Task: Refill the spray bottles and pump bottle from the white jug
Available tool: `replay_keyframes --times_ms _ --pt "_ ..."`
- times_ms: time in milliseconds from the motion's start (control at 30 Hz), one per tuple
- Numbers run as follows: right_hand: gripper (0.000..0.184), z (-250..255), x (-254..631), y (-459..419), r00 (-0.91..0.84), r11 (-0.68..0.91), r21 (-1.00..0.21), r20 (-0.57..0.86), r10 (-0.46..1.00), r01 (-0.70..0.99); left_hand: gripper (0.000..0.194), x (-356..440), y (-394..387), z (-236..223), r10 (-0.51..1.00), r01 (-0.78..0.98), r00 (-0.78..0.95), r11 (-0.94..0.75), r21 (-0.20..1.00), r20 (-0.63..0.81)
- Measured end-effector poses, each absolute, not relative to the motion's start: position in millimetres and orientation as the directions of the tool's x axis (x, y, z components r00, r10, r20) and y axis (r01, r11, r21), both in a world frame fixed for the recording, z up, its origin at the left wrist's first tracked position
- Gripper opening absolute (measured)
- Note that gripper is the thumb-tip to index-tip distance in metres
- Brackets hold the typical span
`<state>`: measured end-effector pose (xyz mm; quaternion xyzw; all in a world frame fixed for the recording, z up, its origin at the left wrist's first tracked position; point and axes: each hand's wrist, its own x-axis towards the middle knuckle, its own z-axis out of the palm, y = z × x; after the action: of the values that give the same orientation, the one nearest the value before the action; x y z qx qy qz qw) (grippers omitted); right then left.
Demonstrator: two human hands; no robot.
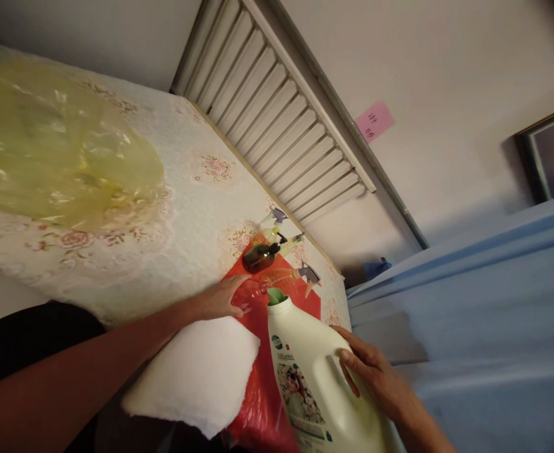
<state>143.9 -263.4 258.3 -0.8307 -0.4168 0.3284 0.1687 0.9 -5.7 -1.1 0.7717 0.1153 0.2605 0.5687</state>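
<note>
My right hand [368, 368] is wrapped round the handle of a large pale-green detergent jug [305, 352]. The jug is uncapped, and its green pouring spout [275, 296] is beside the neck of a small clear bottle [254, 289]. Round that bottle curl the fingers of my left hand [220, 297]; its body is partly hidden and looks red from the sheet behind. Whether any liquid runs between the two cannot be made out. A white cloth or paper sheet [201, 371] lies below my left wrist.
A red plastic sheet [312, 305] lies on the flowered tablecloth [187, 151]. On it stand a dark pump bottle [258, 257] and a spray bottle [307, 274], with another sprayer [278, 216] behind. A yellow plastic bag [69, 145] lies left, a radiator [277, 113] behind, blue fabric [493, 314] right.
</note>
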Motion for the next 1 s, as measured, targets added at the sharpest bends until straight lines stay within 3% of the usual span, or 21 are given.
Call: replay_keyframes --times_ms 1000 --pt "0.072 264.5 142.8 -257.6 0.402 -0.587 -0.519 -0.431 0.808 0.621 0.084 3.0 -5.5 -6.1 0.477 -0.081 0.834 -0.392 0.916 0.278"
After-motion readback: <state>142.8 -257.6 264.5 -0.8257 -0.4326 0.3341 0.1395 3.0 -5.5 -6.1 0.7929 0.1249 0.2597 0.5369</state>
